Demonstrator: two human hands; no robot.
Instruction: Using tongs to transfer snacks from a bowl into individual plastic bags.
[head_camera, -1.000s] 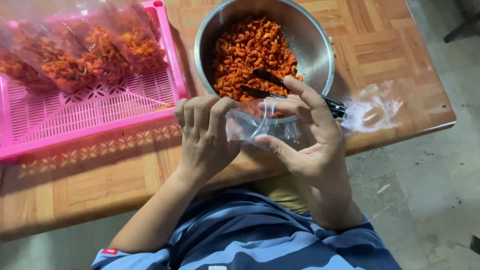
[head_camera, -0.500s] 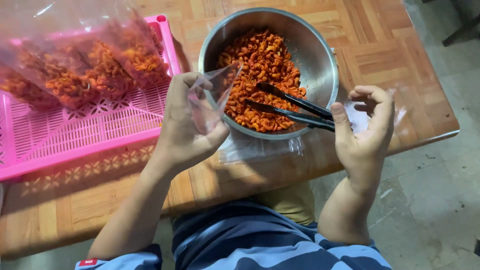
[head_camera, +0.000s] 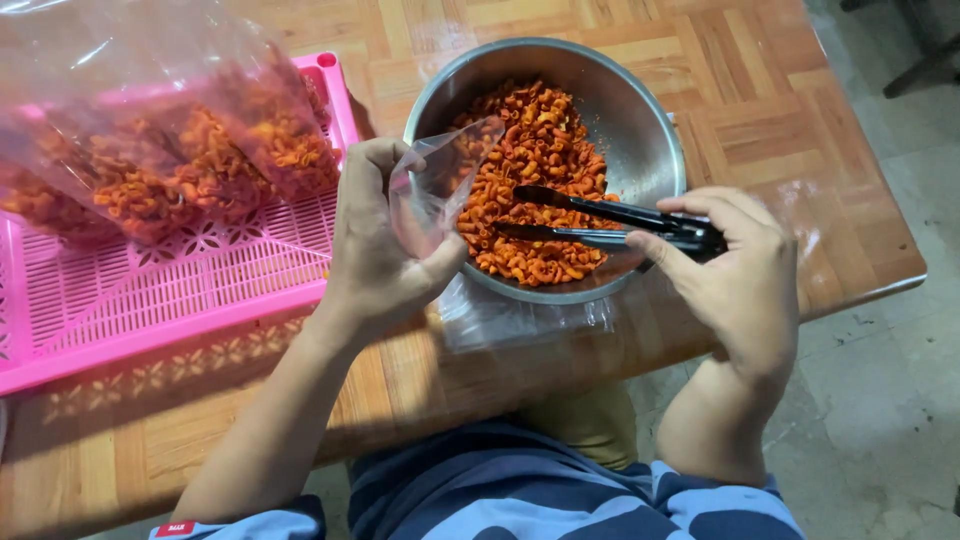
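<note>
Hands now stand apart, where half a second ago the right one was lifted empty beside the bowl and a second ago both were bunched together on the clear bag at the bowl's near rim. The left hand pinches a small clear plastic bag between thumb and fingers and holds it, mouth uppermost and tilted, over the bowl's rim at about nine o'clock. The right hand has come down onto the black tongs and closes its fingers round their handle end at the bowl's three o'clock; the tong arms reach in toward the centre and lie on the food, slightly apart, and whether they grip any piece cannot be told. The steel bowl sits on the wooden bench and holds a heap of orange-red curled snack pieces. More clear plastic lies flat under the bowl's near edge at six o'clock. At nine to ten o'clock from the bowl a pink slatted tray carries several filled bags of the same snack, leaning in a row. In judgement, the opening of the bag is finished and the work has passed to lifting pieces from the bowl into the bag; the held bag appears empty, so this portion is only at its start.
</note>
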